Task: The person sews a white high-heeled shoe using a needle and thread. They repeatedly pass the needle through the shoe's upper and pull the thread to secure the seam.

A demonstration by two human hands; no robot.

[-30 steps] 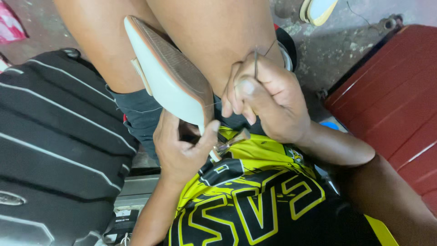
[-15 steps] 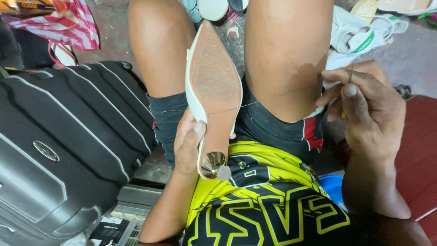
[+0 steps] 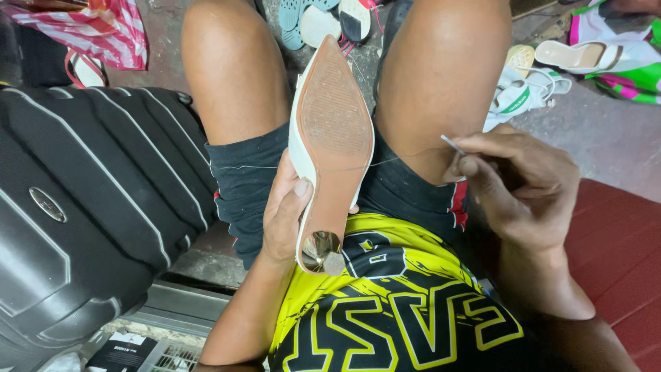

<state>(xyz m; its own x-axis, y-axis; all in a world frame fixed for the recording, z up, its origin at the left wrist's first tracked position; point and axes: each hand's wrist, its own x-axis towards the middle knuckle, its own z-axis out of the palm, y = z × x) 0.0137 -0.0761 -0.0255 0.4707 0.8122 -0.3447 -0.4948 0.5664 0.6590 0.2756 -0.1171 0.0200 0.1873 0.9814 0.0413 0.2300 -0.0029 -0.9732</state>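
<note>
Fingers of the left hand wrap closed around the narrow waist of a white high-heeled shoe, thumb pressed on the sole's edge, while the right hand pinches a thin needle between thumb and forefinger, the rest of its fingers curled in.

Largest in view is a black hard-shell suitcase with pale ribbed lines, lying at the person's left, just beside the left thigh. Next come the person's bare knees, dark shorts and a yellow-and-black jersey, which fill the middle of the view. A dark red panel sits under the right forearm.

The shoe is held sole-up between the knees, above the lap, with its pointed toe away from the person and its heel toward the jersey. The sole is tan and finely textured; the heel tip is shiny and metallic. A thin thread runs taut from the side of the sole to the needle in the right hand, and another stretch of it crosses the shorts to the left.

On the concrete floor beyond the knees lie scattered sandals and shoe soles, with a red-and-white striped bag at the upper left.
</note>
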